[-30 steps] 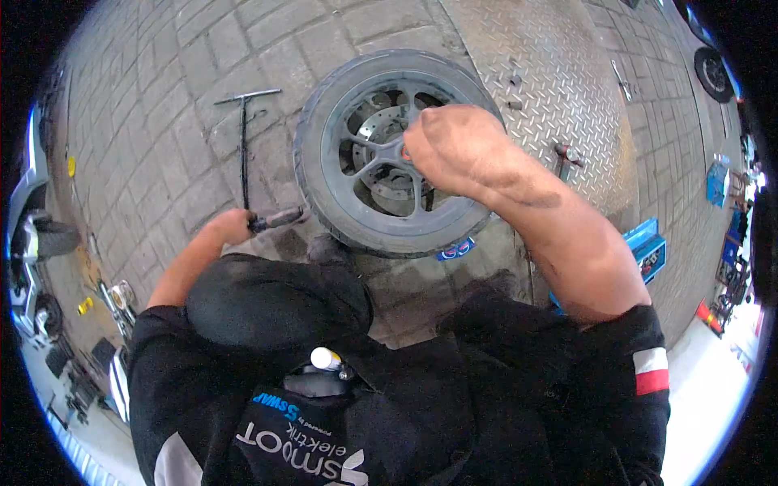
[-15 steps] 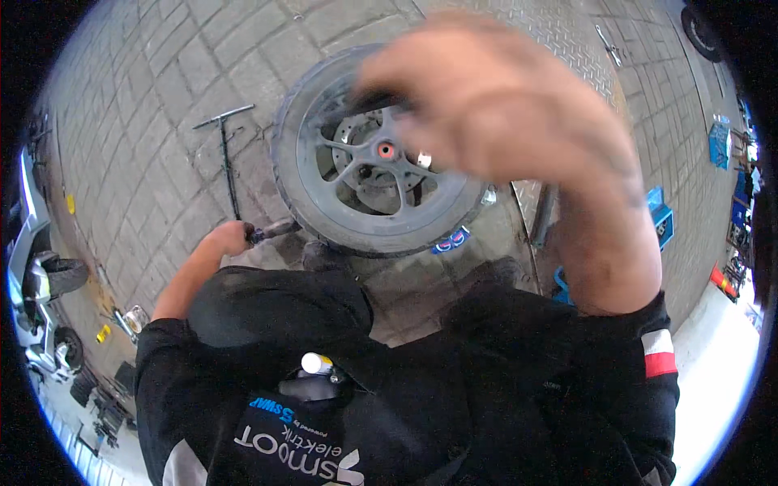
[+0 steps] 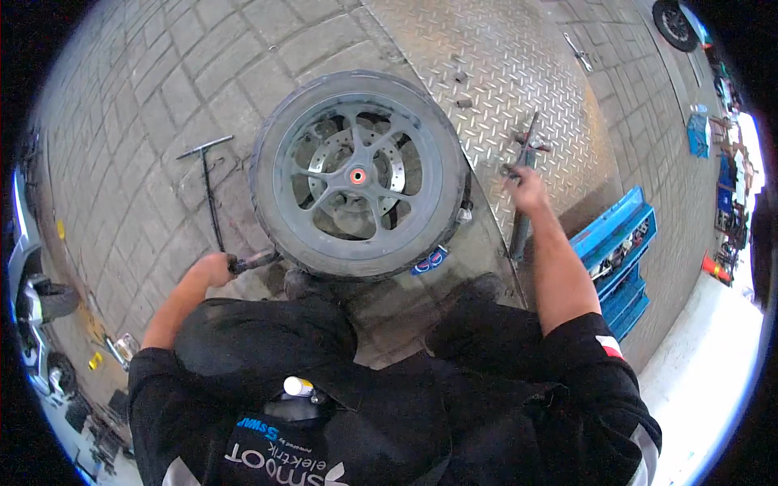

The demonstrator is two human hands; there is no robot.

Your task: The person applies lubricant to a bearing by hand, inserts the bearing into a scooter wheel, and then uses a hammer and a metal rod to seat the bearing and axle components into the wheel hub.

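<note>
A motorcycle wheel [image 3: 284, 229] with a grey spoked rim lies flat before me, its brake disc [image 3: 397, 172] showing between the spokes and a reddish ring at its hub. Left of the tyre's near edge, my left hand [image 3: 214, 269] is closed round a dark-handled tool with a grey cylindrical end [image 3: 261, 259] beside the tyre. My right hand [image 3: 528, 193] is out to the wheel's right, above the metal plate, with its fingers closed. A small dark thing [image 3: 510, 172] shows at its fingertips, too small to name. Just beyond lies a long dark tool [image 3: 532, 130].
A T-handle wrench [image 3: 208, 182] lies left of the wheel. Two sockets [image 3: 463, 103] rest on the diamond-patterned plate [image 3: 486, 49]. An open blue toolbox [image 3: 648, 231] stands at right, with a wrench [image 3: 579, 50] farther off. Blue-and-red stickers [image 3: 429, 261] touch the tyre's near edge.
My right hand has swung down from above the wheel to the plate at the right, uncovering the wheel. My left hand keeps its tool. The view has shifted.
</note>
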